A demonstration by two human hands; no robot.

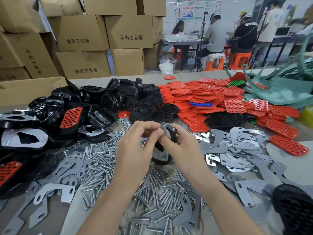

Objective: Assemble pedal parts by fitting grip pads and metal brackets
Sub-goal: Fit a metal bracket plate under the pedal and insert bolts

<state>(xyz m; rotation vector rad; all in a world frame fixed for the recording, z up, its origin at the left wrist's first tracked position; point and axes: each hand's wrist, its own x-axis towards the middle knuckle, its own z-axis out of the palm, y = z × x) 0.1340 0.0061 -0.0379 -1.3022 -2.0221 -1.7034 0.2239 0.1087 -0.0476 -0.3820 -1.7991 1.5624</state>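
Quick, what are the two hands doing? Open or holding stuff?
Left hand: closed, fingertips pinching the metal bracket on the black pedal part.
Right hand: closed, holding the same black pedal part.

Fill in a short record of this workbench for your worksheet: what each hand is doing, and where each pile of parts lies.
Right hand: grips a black pedal body
Left hand: pinches the metal bracket on that pedal body
Pile of black pedals: far left
Red grip pads: heaped far right
Loose brackets: right of the hands
Bolts: scattered beneath the forearms
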